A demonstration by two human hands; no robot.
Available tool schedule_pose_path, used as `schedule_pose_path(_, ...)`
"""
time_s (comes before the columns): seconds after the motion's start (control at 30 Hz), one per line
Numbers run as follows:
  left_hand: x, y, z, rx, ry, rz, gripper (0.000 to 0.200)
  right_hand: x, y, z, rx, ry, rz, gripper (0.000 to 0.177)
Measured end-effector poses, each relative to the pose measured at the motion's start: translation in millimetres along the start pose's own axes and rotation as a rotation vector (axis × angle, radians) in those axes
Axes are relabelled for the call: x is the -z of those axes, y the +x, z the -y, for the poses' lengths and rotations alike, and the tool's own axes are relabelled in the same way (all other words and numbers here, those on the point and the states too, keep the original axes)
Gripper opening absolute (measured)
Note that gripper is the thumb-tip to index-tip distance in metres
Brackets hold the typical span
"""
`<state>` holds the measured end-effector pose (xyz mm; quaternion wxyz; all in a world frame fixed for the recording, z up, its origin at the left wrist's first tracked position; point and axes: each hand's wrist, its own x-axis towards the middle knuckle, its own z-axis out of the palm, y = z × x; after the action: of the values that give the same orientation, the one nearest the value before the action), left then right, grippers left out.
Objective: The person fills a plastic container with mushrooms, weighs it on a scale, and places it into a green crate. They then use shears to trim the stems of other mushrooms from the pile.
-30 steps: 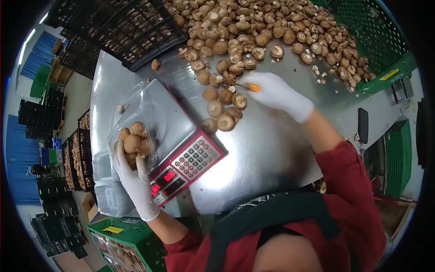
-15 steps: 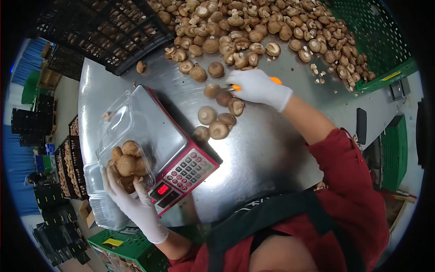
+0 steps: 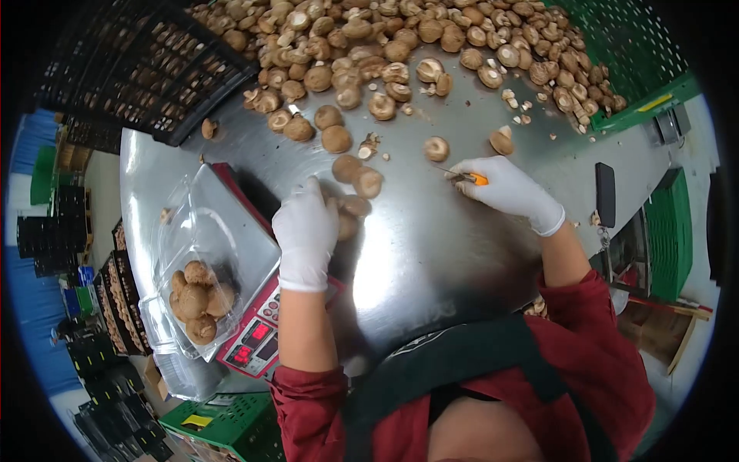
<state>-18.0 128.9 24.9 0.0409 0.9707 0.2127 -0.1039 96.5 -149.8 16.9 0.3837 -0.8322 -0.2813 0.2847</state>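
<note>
My left hand point(image 3: 306, 231), white-gloved, is over the loose mushrooms point(image 3: 368, 183) beside the scale; its fingertips are partly hidden and blurred. My right hand point(image 3: 504, 186), also gloved, is closed on an orange-handled knife point(image 3: 476, 179), the blade pointing left. A single mushroom point(image 3: 436, 148) lies just beyond the blade, and another point(image 3: 502, 141) is behind the hand. On the red and silver scale point(image 3: 245, 231) sits an open clear plastic box point(image 3: 173, 308) with several mushrooms point(image 3: 197, 299) in it. Red digits show on the display.
A big heap of mushrooms point(image 3: 400, 31) spreads over the back of the metal table point(image 3: 431, 254). A black crate point(image 3: 146, 69) stands at the back left, a green crate point(image 3: 623, 54) at the back right. A dark flat object point(image 3: 606, 194) lies near the right edge.
My left hand has left the plastic box and moved right to the loose mushrooms. My right hand has moved right and nearer with the knife. The mushrooms near it have shifted. The display reading changed.
</note>
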Motion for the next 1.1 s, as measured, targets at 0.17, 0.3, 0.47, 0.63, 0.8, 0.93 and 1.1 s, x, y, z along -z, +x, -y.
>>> schedule_pose_path(0.17, -13.7, -6.3, -9.4, -0.147, -0.302, -0.067, 0.045, 9.7, -28.0, -27.7, 0.007, 0.075, -0.243, 0.022)
schedule_pose_path(0.3, -30.2, -21.9, -26.2, -0.433, -0.516, -0.091, 0.055, 21.4, -39.4, -60.2, -0.033, 0.036, -0.521, 0.022)
schedule_pose_path(0.47, -19.1, -31.4, -53.9, -0.514, -0.445, -0.036, 0.049, 54.6, -70.0, -53.2, -0.298, 0.339, -0.695, 0.021)
schedule_pose_path(0.63, -13.1, 2.0, -98.0, -0.529, -0.345, -0.252, 0.048, 85.0, -117.4, -81.9, -0.272, 0.669, -0.916, 0.024)
schedule_pose_path(0.8, -47.0, 29.8, -136.0, -0.747, -0.267, -0.219, 0.059, 92.2, -161.5, -97.2, -0.457, 0.486, -0.992, 0.024)
schedule_pose_path(0.93, -55.1, 21.8, -137.3, -0.741, -0.388, -0.211, 0.054, 89.9, -161.3, -104.1, -0.502, 0.329, -0.968, 0.032)
schedule_pose_path(1.1, -46.4, 2.5, -132.2, -0.717, -0.471, -0.22, 0.048, 95.8, -108.6, -182.3, -0.362, -0.422, -1.105, 0.049)
